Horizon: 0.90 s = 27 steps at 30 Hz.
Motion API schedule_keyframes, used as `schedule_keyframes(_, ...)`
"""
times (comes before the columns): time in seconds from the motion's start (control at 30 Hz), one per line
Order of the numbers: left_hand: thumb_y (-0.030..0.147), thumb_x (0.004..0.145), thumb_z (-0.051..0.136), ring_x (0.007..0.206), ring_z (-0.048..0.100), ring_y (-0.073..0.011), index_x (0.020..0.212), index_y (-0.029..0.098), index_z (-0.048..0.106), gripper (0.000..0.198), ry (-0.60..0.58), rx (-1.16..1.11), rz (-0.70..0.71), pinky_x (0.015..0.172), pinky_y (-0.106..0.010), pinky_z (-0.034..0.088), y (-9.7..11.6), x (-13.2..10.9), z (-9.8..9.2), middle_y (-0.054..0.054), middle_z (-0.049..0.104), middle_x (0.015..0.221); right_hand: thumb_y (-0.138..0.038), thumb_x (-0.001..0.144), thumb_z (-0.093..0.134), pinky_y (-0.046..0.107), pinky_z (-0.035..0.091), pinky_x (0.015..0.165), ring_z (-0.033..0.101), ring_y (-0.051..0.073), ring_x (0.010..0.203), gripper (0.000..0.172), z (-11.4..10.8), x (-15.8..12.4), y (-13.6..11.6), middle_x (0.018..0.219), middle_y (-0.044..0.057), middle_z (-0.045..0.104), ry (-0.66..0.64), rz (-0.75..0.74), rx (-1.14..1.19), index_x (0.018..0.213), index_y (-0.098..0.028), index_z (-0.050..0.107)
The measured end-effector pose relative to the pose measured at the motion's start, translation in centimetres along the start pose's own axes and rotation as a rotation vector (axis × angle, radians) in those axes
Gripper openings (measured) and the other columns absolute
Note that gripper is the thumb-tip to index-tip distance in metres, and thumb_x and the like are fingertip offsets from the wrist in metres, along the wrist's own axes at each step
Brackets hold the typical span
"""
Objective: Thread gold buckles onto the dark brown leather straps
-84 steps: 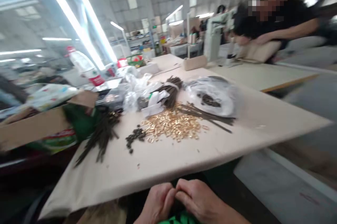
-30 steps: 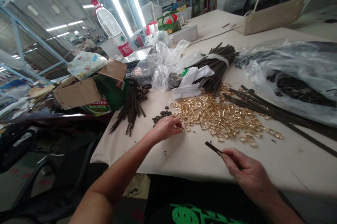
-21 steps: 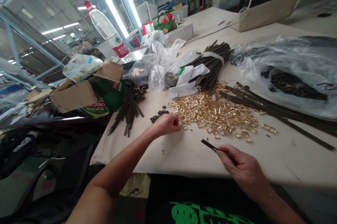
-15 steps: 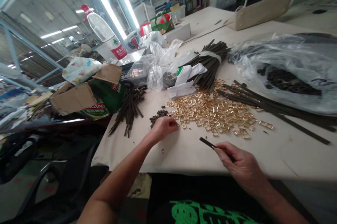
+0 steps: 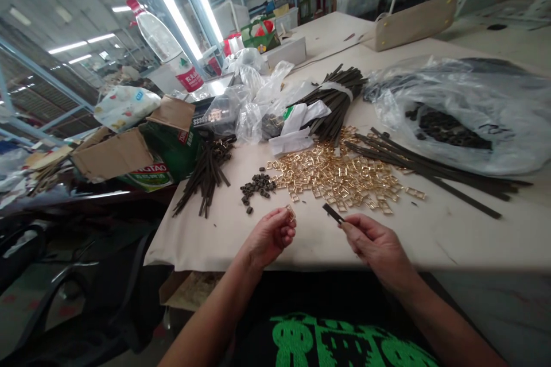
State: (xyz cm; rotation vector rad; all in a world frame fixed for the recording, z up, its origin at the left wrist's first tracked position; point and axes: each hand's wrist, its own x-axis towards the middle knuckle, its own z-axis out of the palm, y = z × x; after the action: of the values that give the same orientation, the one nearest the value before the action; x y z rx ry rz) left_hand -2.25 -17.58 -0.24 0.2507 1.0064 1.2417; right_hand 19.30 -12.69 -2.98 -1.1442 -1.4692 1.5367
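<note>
My left hand (image 5: 272,236) is closed in a pinch on a small gold buckle (image 5: 291,211), held just above the table's near edge. My right hand (image 5: 373,242) grips a dark strap (image 5: 333,213) whose free end points toward the buckle; the two are a short gap apart. Behind my hands lies a spread pile of gold buckles (image 5: 340,174). A small heap of dark loops (image 5: 257,185) sits left of that pile.
Loose dark straps (image 5: 426,169) lie to the right, a tied bundle (image 5: 333,100) behind the pile, another strap pile (image 5: 206,172) at left. A plastic bag (image 5: 465,114) of dark parts is at right. A torn cardboard box (image 5: 129,151), small clear bags (image 5: 253,108) and a bottle (image 5: 166,45) stand at the left.
My left hand picked one buckle from the pile's edge and drew back toward me. My right hand brought the strap end left and nearer to it.
</note>
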Motion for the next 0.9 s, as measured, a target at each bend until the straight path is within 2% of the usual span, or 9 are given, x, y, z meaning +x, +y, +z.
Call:
schedule_keyframes(0.17, 0.025, 0.070, 0.084, 0.054, 0.059, -0.0031, 0.078, 0.011, 0.063, 0.026, -0.044, -0.136, 0.009, 0.050, -0.009, 0.050, -1.5, -1.5, 1.0, 0.001, 0.062, 0.070, -0.045, 0.073, 0.075, 0.019, 0.022, 0.039, 0.031, 0.007, 0.044, 0.031, 2.6, -0.7, -1.3, 0.054, -0.007, 0.045, -0.096, 0.089, 0.200, 0.084, -0.017, 0.065)
schedule_keyframes(0.33, 0.025, 0.070, 0.084, 0.052, 0.060, -0.0041, 0.079, 0.011, 0.063, 0.027, 0.009, -0.084, 0.042, 0.049, -0.009, 0.050, -1.9, -2.3, 1.2, 0.000, 0.064, 0.068, -0.042, 0.075, 0.073, 0.020, 0.028, 0.041, 0.033, 0.007, 0.044, 0.033, 3.9, -1.2, -1.3, 0.057, -0.007, 0.049, -0.113, 0.107, 0.300, 0.097, -0.018, 0.068)
schedule_keyframes(0.43, 0.027, 0.067, 0.086, 0.052, 0.061, -0.0051, 0.079, 0.011, 0.063, 0.030, 0.048, -0.064, 0.050, 0.048, -0.010, 0.049, -2.2, -2.6, 1.3, 0.000, 0.064, 0.066, -0.038, 0.075, 0.071, 0.022, 0.039, 0.049, 0.046, 0.009, 0.051, 0.030, 4.2, -1.4, -1.1, 0.063, -0.004, 0.056, -0.096, 0.040, 0.213, 0.096, -0.017, 0.070)
schedule_keyframes(0.57, 0.027, 0.066, 0.087, 0.051, 0.058, -0.0034, 0.076, 0.012, 0.062, 0.031, 0.039, -0.093, 0.051, 0.048, -0.009, 0.047, -2.8, -2.8, 1.7, 0.002, 0.062, 0.066, -0.034, 0.079, 0.066, 0.028, 0.052, 0.067, 0.062, 0.017, 0.071, 0.023, 4.4, -1.7, -1.2, 0.078, 0.002, 0.070, -0.097, -0.082, 0.061, 0.094, -0.018, 0.072)
schedule_keyframes(0.63, 0.028, 0.066, 0.087, 0.048, 0.053, -0.0015, 0.075, 0.011, 0.063, 0.031, 0.025, -0.096, 0.060, 0.046, -0.008, 0.043, -3.2, -2.9, 1.9, 0.003, 0.059, 0.062, -0.033, 0.081, 0.065, 0.030, 0.054, 0.072, 0.065, 0.018, 0.074, 0.020, 4.5, -1.8, -1.4, 0.082, 0.003, 0.072, -0.105, -0.126, 0.040, 0.092, -0.019, 0.072)
schedule_keyframes(0.73, 0.031, 0.065, 0.087, 0.044, 0.048, -0.0012, 0.072, 0.010, 0.063, 0.033, 0.020, -0.072, 0.070, 0.041, -0.009, 0.036, -3.7, -3.0, 2.2, 0.005, 0.055, 0.057, -0.034, 0.083, 0.064, 0.029, 0.055, 0.070, 0.066, 0.019, 0.073, 0.017, 4.5, -1.8, -1.4, 0.081, 0.003, 0.073, -0.108, -0.176, 0.018, 0.089, -0.019, 0.071)
schedule_keyframes(0.9, 0.029, 0.066, 0.087, 0.046, 0.048, -0.0015, 0.072, 0.011, 0.063, 0.031, 0.011, -0.115, 0.045, 0.044, -0.009, 0.038, -4.2, -3.1, 2.3, 0.005, 0.054, 0.056, -0.030, 0.085, 0.064, 0.027, 0.054, 0.069, 0.066, 0.018, 0.072, 0.013, 4.3, -1.9, -1.3, 0.079, 0.002, 0.073, -0.032, -0.268, -0.046, 0.089, -0.021, 0.072)
